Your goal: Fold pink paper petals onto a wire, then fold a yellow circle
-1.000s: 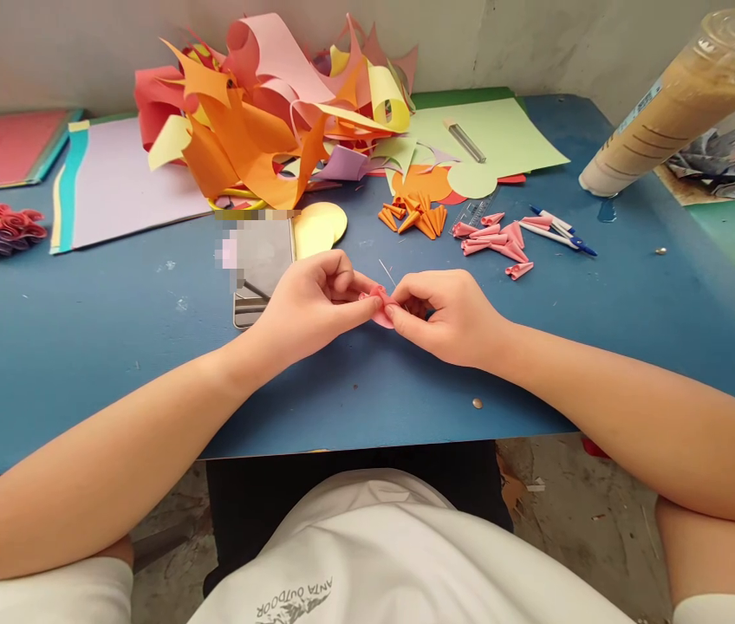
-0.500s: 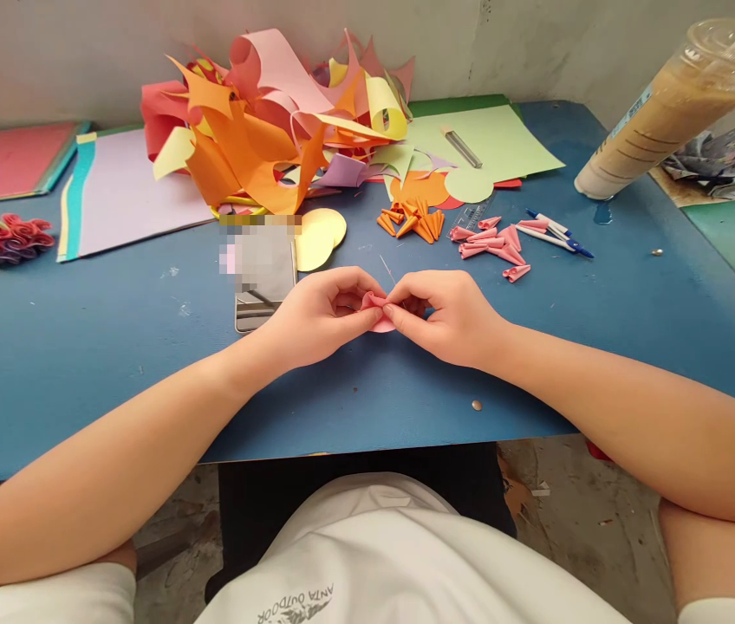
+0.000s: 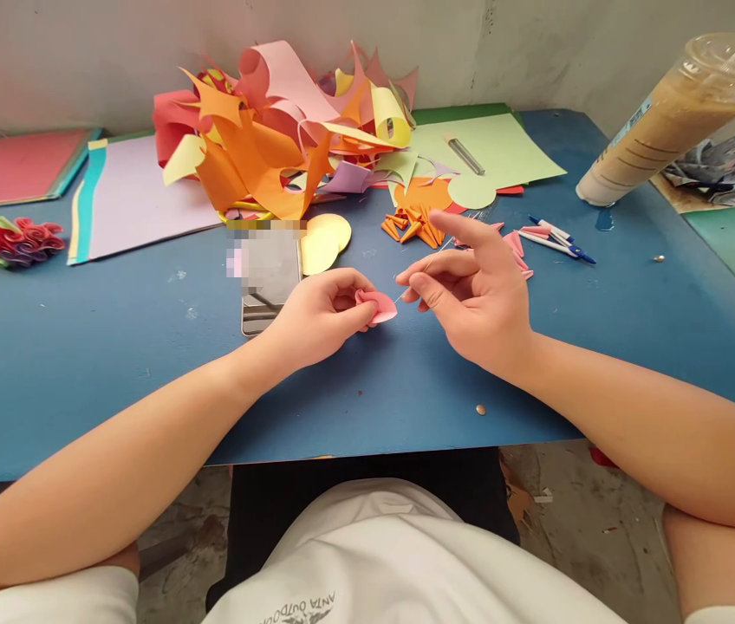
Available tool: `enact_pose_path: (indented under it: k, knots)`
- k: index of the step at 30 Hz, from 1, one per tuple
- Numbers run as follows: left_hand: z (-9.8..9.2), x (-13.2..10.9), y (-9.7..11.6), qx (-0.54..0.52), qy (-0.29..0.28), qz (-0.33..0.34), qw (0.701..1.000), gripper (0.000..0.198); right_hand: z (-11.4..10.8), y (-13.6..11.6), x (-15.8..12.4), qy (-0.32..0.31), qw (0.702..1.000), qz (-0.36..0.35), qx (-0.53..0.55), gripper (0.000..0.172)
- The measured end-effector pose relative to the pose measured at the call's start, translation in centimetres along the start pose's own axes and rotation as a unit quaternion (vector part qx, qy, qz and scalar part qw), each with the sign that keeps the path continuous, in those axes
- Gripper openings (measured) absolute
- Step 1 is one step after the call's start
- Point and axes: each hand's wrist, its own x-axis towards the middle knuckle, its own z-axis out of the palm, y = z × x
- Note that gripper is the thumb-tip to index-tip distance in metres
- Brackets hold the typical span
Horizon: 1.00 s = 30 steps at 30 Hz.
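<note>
Pinched between thumb and fingers of my left hand (image 3: 323, 319) is a small pink paper piece (image 3: 381, 308), partly curled, its pale flat edge facing right. My right hand (image 3: 484, 308) is a little to the right, holding a thin needle (image 3: 433, 260) between thumb and middle fingers with the index finger raised. The needle slants down-left, its tip close to the pink paper; whether they touch I cannot tell. Behind my right hand lie several rolled pink paper cones (image 3: 516, 247), partly covered by it. Several orange paper cones (image 3: 412, 224) lie beyond the hands.
A phone (image 3: 269, 290) and yellow paper circles (image 3: 324, 243) lie by my left hand. Behind is a heap of paper scraps (image 3: 256, 156). Pens (image 3: 553, 238) and a tall iced drink (image 3: 660, 117) are at right; a ruffled paper flower (image 3: 13, 241) is at far left.
My right hand has let go of the pink paper and moved up and right, with the needle now showing in its fingers. My left hand keeps its hold on the paper.
</note>
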Motion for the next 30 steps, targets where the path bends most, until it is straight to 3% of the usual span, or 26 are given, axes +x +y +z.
enact_pose_path:
  k: [3, 6, 8, 12, 16, 23, 30]
  knots:
    - [0.1, -0.2, 0.0, -0.009, -0.009, -0.002, 1.000, 0.017, 0.2, 0.0, -0.2, -0.029, 0.999, 0.024, 0.014, 0.066]
    - [0.1, -0.3, 0.0, -0.040, -0.013, -0.007, 0.999, 0.020, 0.3, 0.3, -0.2, -0.033, 0.999, 0.027, 0.009, 0.073]
    - [0.1, -0.3, 0.1, -0.055, -0.014, -0.007, 0.998, 0.022, 0.3, 0.6, -0.2, -0.039, 0.999, 0.027, -0.008, 0.068]
    - [-0.2, -0.2, -0.1, -0.065, -0.017, -0.001, 0.998, 0.024, 0.1, 1.0, 0.1, -0.045, 0.998, 0.008, -0.049, 0.041]
    - [-0.5, -0.1, -0.4, -0.069, -0.021, -0.005, 0.997, 0.027, 0.0, 1.3, 0.3, -0.024, 0.999, -0.006, -0.031, 0.024]
    - [-0.5, -0.2, 0.2, -0.128, -0.026, -0.032, 0.991, 0.026, 0.1, 1.1, 0.3, -0.003, 1.000, -0.003, -0.024, 0.021]
    - [-0.9, -0.2, 0.3, -0.203, -0.047, -0.057, 0.976, 0.026, 0.0, 0.8, 0.4, -0.003, 1.000, 0.022, -0.012, 0.033]
